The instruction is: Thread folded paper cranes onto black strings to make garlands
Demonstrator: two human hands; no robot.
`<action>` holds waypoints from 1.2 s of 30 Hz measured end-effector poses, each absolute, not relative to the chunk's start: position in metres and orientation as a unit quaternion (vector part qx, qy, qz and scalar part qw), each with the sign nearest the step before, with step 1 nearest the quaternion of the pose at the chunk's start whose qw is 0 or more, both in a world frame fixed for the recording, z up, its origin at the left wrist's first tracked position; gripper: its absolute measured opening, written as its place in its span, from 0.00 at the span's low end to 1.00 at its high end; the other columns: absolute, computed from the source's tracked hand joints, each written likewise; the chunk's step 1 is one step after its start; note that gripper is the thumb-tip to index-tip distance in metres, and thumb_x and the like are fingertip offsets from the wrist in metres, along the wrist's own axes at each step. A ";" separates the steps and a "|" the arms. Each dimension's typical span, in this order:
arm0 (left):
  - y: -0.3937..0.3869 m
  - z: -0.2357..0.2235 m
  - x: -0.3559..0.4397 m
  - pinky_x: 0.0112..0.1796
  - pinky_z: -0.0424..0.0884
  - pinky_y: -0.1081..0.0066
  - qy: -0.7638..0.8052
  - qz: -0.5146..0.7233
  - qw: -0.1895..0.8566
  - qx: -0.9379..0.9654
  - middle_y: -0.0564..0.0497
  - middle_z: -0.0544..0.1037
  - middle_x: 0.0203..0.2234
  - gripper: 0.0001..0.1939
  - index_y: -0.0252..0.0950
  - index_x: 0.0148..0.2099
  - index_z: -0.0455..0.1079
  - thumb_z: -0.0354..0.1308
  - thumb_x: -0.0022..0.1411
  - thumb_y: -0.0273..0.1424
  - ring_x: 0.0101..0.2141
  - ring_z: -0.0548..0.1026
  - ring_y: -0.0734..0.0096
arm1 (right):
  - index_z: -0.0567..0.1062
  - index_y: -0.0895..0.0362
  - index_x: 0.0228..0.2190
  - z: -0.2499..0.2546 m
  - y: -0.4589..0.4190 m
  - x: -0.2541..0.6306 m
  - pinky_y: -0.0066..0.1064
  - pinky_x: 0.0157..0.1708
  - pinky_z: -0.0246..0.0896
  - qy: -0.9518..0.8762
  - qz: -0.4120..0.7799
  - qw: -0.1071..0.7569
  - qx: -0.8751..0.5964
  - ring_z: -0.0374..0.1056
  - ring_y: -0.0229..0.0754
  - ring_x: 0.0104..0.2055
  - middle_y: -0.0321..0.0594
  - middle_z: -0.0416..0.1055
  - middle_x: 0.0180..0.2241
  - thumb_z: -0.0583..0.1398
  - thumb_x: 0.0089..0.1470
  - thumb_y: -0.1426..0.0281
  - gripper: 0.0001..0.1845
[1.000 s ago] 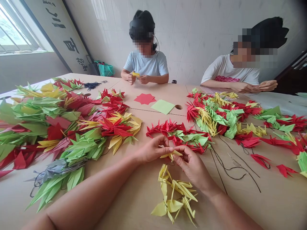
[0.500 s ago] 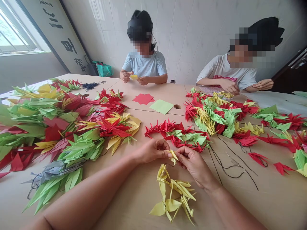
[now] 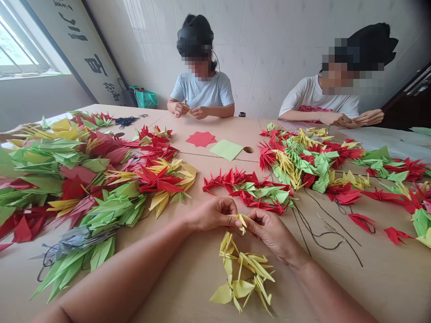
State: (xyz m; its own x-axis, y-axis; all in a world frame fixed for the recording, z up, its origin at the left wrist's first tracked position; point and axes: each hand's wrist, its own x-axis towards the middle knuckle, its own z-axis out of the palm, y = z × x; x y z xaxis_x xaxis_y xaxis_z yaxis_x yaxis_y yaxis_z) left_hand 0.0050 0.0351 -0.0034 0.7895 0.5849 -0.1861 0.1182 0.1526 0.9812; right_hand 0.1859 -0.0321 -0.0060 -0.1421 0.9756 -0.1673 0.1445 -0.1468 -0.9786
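Note:
Between my two hands is a small yellow origami crane (image 3: 241,223), held just above the table. My left hand (image 3: 215,214) pinches its left side between thumb and fingers. On its right side my right hand (image 3: 269,231) pinches a wing or tip; the exact part is covered by the fingers. A thin dark thread runs below the crane. Nearer to me lies a string of yellow origami cranes (image 3: 247,278), curved on the tabletop. Just beyond my hands rests a string of red and green cranes (image 3: 251,188).
A large heap of folded cranes (image 3: 84,175) covers the left; more strings (image 3: 303,157) lie right. Black cords (image 3: 323,233) trail near my right arm. Red paper (image 3: 201,139) and green paper (image 3: 226,150) lie by a table hole (image 3: 248,150). Two people sit opposite.
My hands have shifted slightly, and the crane now shows its wings spread sideways between them. Across the table, both people's hands have moved; a hand has appeared at the far left edge.

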 end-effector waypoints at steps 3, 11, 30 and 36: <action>0.034 -0.002 0.006 0.25 0.62 0.76 0.273 0.172 0.723 0.611 0.53 0.72 0.21 0.18 0.34 0.28 0.61 0.64 0.50 0.41 0.23 0.69 0.77 | 0.69 0.58 0.21 -0.005 -0.033 0.186 0.27 0.22 0.46 -0.515 0.550 0.387 -0.532 0.53 0.33 0.22 0.31 0.61 0.19 0.63 0.44 0.49 0.24; 0.034 -0.003 0.006 0.27 0.65 0.75 0.249 0.190 0.744 0.590 0.53 0.74 0.23 0.17 0.34 0.31 0.60 0.64 0.51 0.39 0.24 0.71 0.77 | 0.70 0.58 0.23 -0.008 -0.032 0.188 0.26 0.21 0.45 -0.499 0.570 0.385 -0.527 0.52 0.32 0.21 0.31 0.63 0.18 0.64 0.45 0.50 0.23; 0.034 -0.007 0.009 0.34 0.66 0.73 0.233 0.221 0.742 0.589 0.53 0.73 0.27 0.14 0.32 0.33 0.66 0.66 0.51 0.35 0.29 0.71 0.76 | 0.71 0.59 0.29 -0.007 -0.031 0.188 0.24 0.23 0.50 -0.477 0.592 0.392 -0.517 0.58 0.33 0.24 0.32 0.66 0.23 0.65 0.45 0.53 0.21; 0.036 -0.007 0.007 0.34 0.67 0.73 0.218 0.235 0.739 0.592 0.52 0.74 0.27 0.12 0.32 0.33 0.67 0.64 0.53 0.34 0.29 0.72 0.76 | 0.71 0.59 0.28 -0.011 -0.030 0.190 0.25 0.21 0.46 -0.496 0.585 0.371 -0.523 0.55 0.33 0.23 0.31 0.64 0.21 0.65 0.45 0.52 0.22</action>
